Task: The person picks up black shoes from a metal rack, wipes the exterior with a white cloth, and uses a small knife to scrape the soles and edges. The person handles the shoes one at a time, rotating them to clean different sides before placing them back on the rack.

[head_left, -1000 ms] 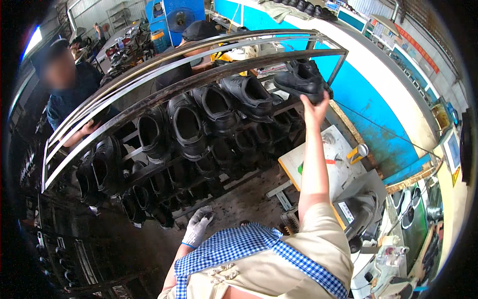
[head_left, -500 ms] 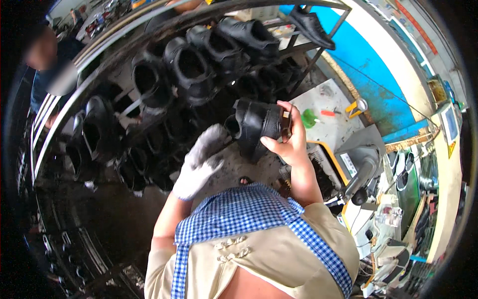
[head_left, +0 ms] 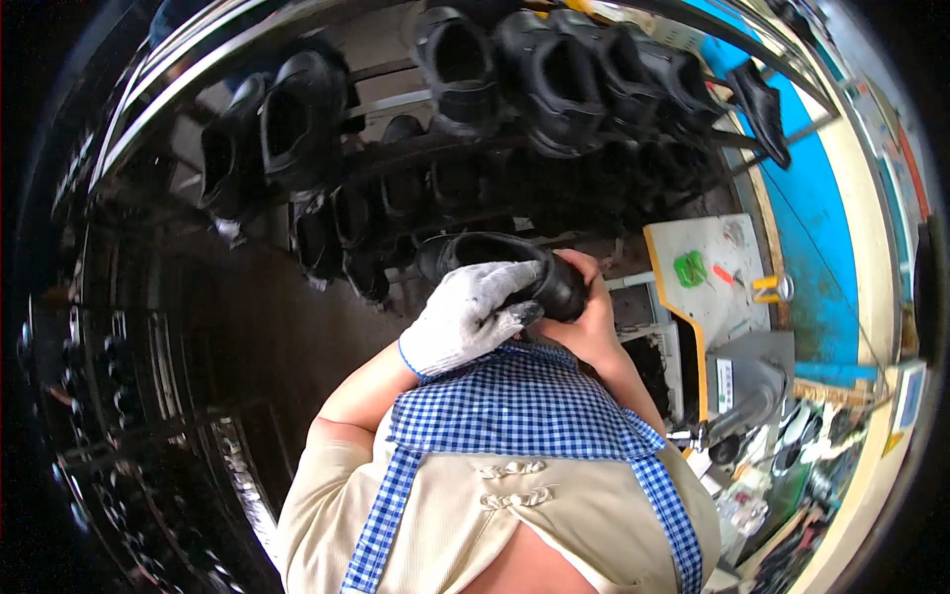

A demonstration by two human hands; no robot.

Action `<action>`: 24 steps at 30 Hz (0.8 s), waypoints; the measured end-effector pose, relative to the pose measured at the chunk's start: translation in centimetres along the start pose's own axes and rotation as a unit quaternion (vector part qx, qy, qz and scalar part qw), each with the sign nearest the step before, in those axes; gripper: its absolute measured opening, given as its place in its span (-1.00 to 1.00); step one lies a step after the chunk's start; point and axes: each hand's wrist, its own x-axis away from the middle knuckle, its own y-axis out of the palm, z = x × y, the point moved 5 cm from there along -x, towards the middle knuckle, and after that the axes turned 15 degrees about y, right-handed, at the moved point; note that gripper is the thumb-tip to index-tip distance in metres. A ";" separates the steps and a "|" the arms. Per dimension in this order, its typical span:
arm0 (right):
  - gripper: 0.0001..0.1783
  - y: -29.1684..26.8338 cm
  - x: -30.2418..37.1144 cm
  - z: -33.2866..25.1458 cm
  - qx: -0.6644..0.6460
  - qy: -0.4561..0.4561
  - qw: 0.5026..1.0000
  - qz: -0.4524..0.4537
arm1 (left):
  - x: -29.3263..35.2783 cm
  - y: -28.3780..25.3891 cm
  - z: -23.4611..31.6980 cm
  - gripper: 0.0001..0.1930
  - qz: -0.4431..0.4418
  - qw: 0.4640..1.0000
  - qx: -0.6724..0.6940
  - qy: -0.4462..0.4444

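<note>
A black leather shoe (head_left: 435, 259) is held in front of my apron, its opening facing up. My left hand (head_left: 473, 315), in a white knitted glove with dark-smudged fingertips, closes over the near rim of the opening. Around the right end of the shoe wraps my bare right hand (head_left: 592, 315), with the fingers behind and the thumb on the near side. The gloved fingers hide part of the opening. Beyond the shoe stands a metal rack (head_left: 391, 101) with black shoes (head_left: 463, 74) in rows on its levels.
Right of me is a white-topped table (head_left: 693, 243) with a green item (head_left: 690, 269), a red piece (head_left: 723, 276) and a yellow roll (head_left: 772, 288). A grey machine (head_left: 744, 381) sits nearer, beside a cluttered bench (head_left: 752, 505). Dark racking (head_left: 129, 436) lines the left.
The shoe has turned and come closer to my body. My gloved left hand has moved from beside it onto its rim. The rack has shifted rightward and up in view.
</note>
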 end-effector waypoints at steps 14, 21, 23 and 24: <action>-0.25 1.7 -1.1 6.2 -0.463 0.315 0.828 -0.001 | 13.9 -2.7 -5.5 -0.45 0.514 0.666 0.465 -0.276; 0.09 3.4 -1.1 4.1 -0.028 0.091 0.983 -0.156 | 13.1 -5.8 -3.9 -0.22 0.525 0.779 0.283 -0.194; 0.12 3.9 -0.3 5.3 -0.008 0.146 0.980 -0.139 | 12.1 -5.8 -2.2 -0.18 0.497 0.798 0.287 -0.181; 0.14 4.0 0.1 5.8 0.003 0.174 0.976 -0.129 | 11.9 -5.9 -1.7 -0.16 0.482 0.806 0.292 -0.181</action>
